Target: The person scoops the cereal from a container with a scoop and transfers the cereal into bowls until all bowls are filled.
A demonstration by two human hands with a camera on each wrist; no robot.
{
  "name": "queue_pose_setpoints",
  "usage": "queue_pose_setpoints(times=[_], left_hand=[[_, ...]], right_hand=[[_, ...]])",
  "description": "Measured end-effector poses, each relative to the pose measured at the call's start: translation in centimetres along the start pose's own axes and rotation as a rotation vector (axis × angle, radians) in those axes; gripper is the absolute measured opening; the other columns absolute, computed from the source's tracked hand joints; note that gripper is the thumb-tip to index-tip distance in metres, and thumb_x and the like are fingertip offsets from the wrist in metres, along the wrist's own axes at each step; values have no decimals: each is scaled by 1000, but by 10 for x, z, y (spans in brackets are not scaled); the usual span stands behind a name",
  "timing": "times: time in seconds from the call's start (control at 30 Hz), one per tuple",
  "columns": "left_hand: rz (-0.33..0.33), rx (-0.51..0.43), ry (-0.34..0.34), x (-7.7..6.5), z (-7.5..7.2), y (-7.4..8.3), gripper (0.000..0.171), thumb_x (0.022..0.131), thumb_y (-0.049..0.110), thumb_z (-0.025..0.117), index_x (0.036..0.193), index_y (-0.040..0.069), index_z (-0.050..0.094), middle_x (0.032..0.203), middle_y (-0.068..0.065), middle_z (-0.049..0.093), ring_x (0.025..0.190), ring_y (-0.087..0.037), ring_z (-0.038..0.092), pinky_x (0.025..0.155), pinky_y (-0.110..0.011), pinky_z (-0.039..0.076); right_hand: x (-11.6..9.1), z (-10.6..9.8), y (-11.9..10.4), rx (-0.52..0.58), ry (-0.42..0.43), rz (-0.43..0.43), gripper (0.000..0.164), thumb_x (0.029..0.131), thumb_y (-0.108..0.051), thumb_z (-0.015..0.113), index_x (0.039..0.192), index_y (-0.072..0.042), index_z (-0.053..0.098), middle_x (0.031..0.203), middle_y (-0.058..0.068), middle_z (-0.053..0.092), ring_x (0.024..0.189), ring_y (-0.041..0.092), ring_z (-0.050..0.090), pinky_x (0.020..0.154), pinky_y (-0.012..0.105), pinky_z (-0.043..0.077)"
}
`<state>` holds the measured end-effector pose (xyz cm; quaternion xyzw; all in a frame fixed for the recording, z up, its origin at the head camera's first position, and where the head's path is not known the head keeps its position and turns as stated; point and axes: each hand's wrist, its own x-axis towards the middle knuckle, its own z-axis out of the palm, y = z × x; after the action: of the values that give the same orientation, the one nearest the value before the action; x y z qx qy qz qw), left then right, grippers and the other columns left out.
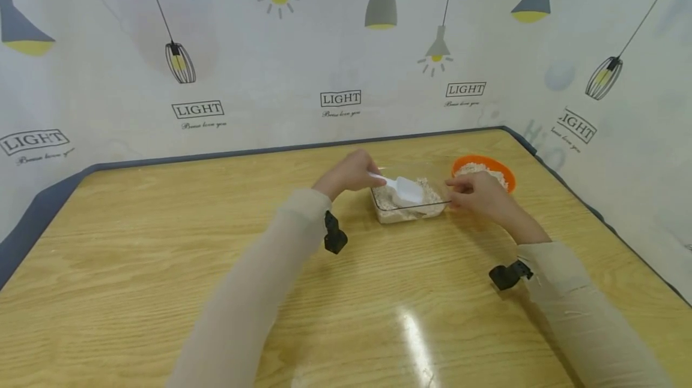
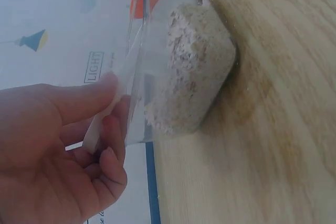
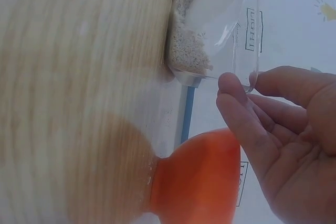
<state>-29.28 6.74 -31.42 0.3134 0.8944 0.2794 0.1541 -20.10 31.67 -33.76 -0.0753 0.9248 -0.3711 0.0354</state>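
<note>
"Head view, right of center: one scoop (image 1: 409,190) sits inside one clear container (image 1: 432,204) of pale flakes (image 1: 432,194)."

"Pointing which way?"

"Bowl end toward the lower right, handle (image 1: 390,182) at upper left, its long axis slanting gently down rightward."

"Its look?"

"Plain white, smooth."

"And the two hands?"

"The left hand (image 1: 352,172) pinches the handle; the right hand (image 1: 480,196) pinches the container's right end. One orange bowl (image 1: 498,167), holding similar flakes, stands farther right."
</note>
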Motion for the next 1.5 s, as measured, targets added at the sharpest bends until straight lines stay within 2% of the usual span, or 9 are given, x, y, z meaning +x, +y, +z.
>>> queue_pose_setpoints(times=[0.17,0.33,0.43,0.6,0.97,1.17,1.3,1.4,1.5], left_hand=[[-28,-16,49,3,6,1,22,85,19,67,87,-2,72,58,-1,53,50,-8,36,50,-21,35],[-29,-9,52,3,7,4,25,88,20,64,100,-2,69,92,-11,68,77,-16,59,71,-26,48],[-1,1,43,3,6,5,26,90,18,61,107,-1,66,109,-14,64,99,-23,59,84,-30,47],[42,-7,12,4,5,3,27,92,16,58,112,0,64,116,-13,60,108,-24,54,91,-32,43],[95,-47,-67,4,5,0,26,92,15,58,111,0,65,112,-12,63,103,-22,57,86,-28,46],[103,-57,-42,3,10,6,22,90,14,60,105,-1,68,103,-13,66,88,-17,60,76,-25,47],[93,-97,-14,1,16,4,24,91,16,60,105,-1,67,105,-13,66,71,-14,53,66,-23,43],[86,-125,10,-1,19,2,24,91,16,59,106,-1,67,107,-13,65,73,-14,53,66,-25,42],[87,-127,30,-2,21,1,24,91,16,59,106,-1,67,107,-13,65,89,-16,59,78,-26,46]], right_hand=[[2,0,0,9,-8,-8,39,91,-5,56,124,14,48,97,23,61,82,30,63,70,36,53],[3,1,1,6,-8,-14,38,91,-4,55,124,13,49,96,22,62,82,31,64,71,37,53],[3,1,1,8,-11,-18,38,91,-4,55,124,13,49,95,22,63,82,32,64,70,37,53],[2,2,-3,28,-19,-13,40,91,-5,55,125,14,47,97,24,61,83,31,63,71,35,53],[1,3,-5,-8,-4,-18,37,91,-2,55,124,14,48,95,23,61,82,32,62,71,37,53],[-1,2,-5,-26,6,-28,37,91,-2,55,122,15,49,92,22,63,79,31,64,70,36,53],[-1,2,-4,-26,10,-28,37,91,-3,55,123,15,49,90,21,63,79,31,64,68,33,53],[-2,2,-2,-19,15,-35,37,91,-4,55,123,14,49,90,20,63,79,32,64,68,32,53],[-2,2,1,1,19,-44,37,91,-4,55,123,14,49,89,20,63,79,32,64,68,31,53]])
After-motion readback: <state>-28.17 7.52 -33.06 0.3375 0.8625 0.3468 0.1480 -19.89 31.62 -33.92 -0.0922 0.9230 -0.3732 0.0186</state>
